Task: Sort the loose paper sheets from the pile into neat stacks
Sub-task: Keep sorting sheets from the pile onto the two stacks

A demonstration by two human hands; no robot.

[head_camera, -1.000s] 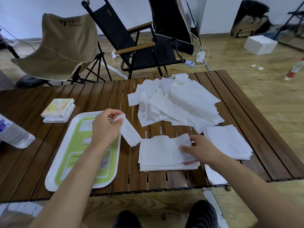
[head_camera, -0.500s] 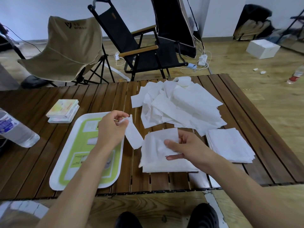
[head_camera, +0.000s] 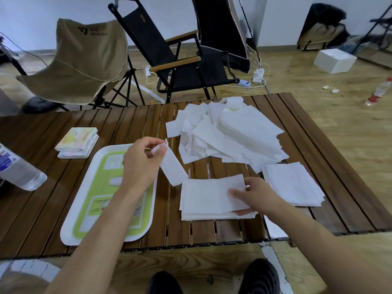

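Paper: one loose pile (head_camera: 229, 134), two stacks (head_camera: 201, 211) (head_camera: 292, 185); left hand (head_camera: 140, 164) pinches one strip (head_camera: 172, 168), right hand (head_camera: 261, 198) pinches top sheet (head_camera: 212, 187).

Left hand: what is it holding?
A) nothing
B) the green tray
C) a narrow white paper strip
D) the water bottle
C: the left hand pinches a narrow white paper strip by its top end, and the strip hangs over the table beside the tray.

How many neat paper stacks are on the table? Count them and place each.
2. The near stack lies under the right hand, which pinches its top sheet; the other stack sits just right of it.
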